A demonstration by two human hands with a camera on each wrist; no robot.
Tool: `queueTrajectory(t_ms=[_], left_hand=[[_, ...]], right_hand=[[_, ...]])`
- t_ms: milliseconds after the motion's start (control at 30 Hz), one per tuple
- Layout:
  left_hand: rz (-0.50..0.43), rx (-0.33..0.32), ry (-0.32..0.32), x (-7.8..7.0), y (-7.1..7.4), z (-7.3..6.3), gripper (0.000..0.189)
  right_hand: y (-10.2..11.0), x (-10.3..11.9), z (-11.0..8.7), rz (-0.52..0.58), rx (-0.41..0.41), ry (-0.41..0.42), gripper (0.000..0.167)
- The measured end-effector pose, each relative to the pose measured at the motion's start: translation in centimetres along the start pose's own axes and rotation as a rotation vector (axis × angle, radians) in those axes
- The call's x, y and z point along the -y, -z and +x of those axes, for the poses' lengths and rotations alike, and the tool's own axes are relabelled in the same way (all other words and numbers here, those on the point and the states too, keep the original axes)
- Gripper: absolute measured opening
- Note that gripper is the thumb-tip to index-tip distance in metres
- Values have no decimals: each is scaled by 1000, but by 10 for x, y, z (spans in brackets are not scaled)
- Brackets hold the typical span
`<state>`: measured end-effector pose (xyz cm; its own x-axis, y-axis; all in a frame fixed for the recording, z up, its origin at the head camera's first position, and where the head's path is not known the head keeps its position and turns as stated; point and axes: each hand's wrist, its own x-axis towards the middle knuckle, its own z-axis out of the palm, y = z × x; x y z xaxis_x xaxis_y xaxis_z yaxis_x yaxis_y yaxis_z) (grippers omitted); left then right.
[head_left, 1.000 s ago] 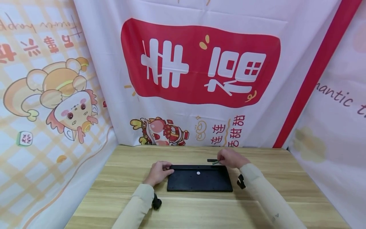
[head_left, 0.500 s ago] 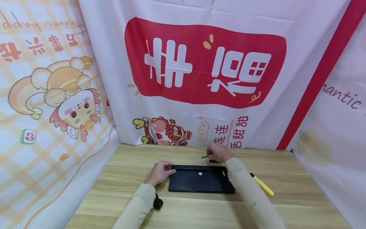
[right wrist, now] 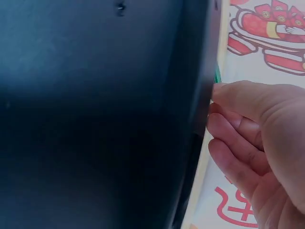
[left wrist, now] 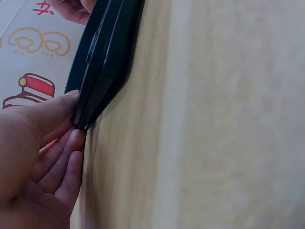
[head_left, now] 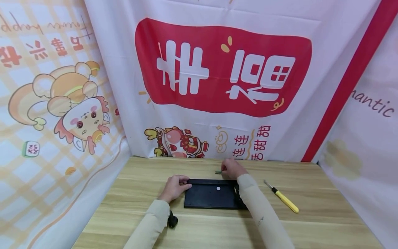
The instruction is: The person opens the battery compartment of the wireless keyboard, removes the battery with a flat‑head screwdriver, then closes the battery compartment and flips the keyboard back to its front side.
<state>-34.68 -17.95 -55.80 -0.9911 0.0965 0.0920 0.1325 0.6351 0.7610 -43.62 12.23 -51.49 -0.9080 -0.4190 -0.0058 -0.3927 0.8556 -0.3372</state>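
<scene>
A black keyboard, seemingly underside up with a small round white sticker, lies flat on the table. My left hand pinches its far left corner; the left wrist view shows the thumb on one face and the fingertips at the edge. Just beyond the keyboard's far edge, my right hand pinches a slim green piece, mostly covered by the fingers. In the right wrist view only a sliver of the green piece shows past the thumb. My right forearm covers the keyboard's right end.
To the right of the keyboard lies a screwdriver with a yellow handle. The wooden table ends at a printed white cloth hung behind, and more cloth hangs on both sides.
My right hand has moved left along the keyboard's far edge, carrying the green piece. The screwdriver has come out from behind the right arm. My left hand keeps its hold on the corner.
</scene>
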Motion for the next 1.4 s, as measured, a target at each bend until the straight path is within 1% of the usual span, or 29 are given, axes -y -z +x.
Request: queueTrajectory(t_ms=[333, 600, 700, 867, 967, 1067, 1267, 1400], left_hand=[[5, -2, -17, 1, -1, -1, 27], [-7, 11, -5, 2, -3, -2, 29], [-8, 6, -9, 2, -3, -2, 29], [-6, -6, -10, 2, -2, -1, 28], [-3, -11, -12, 1, -2, -1, 27], [-1, -17, -12, 1, -1, 0, 27], [-2, -20, -9, -1, 0, -1, 26], [-4, -18, -10, 0, 0, -2, 26]], right_hand=[[-6, -1, 5, -27, 22, -19, 6], [-8, -4, 4, -50, 35, 10, 8], [-8, -5, 4, -56, 26, 17, 8], [0, -5, 0, -28, -6, 27, 5], [4, -11, -2, -36, -21, 30, 2], [12, -18, -5, -54, -20, 30, 8], [30, -33, -16, -97, 1, 66, 11], [35, -41, -21, -67, 17, 70, 11]])
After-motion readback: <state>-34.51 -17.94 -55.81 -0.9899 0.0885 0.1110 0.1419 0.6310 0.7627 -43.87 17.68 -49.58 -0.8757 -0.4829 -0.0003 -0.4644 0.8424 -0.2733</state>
